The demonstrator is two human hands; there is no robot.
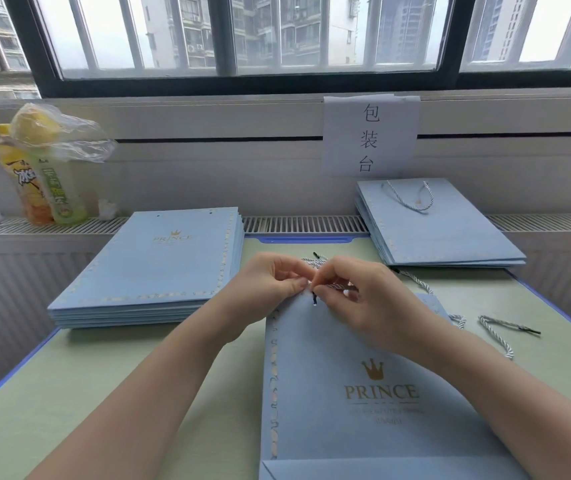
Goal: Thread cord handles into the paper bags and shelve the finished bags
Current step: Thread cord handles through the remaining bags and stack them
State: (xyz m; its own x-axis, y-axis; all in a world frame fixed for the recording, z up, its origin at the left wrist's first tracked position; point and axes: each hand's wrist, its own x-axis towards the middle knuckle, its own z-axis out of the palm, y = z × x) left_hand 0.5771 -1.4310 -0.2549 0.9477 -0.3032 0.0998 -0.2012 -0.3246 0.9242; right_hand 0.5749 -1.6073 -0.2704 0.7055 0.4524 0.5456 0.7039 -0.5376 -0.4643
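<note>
Head view: both hands work at the top edge of one flat blue paper bag lying on the bench in front of the person. Left hand pinches the bag's top edge next to the punched hole; right hand pinches a twisted white-blue cord, its black tip poking at the hole. Judged step: first cord end going in, so this bag is not finished.

Progress: finished stack far right, top bag has a cord handle in place. Unthreaded stack on the left, holes visible with no cord, several bags deep. So a few look done and a good pile is left. Nothing shelved that can be seen; no shelf in view. Loose cords lie on the bench right of the bag, more behind the hands.

Surface: pale green bench with blue rim. Room: radiator grille behind, paper sign on the wall, drink bottles under a plastic bag on the left, big window facing apartment blocks.
</note>
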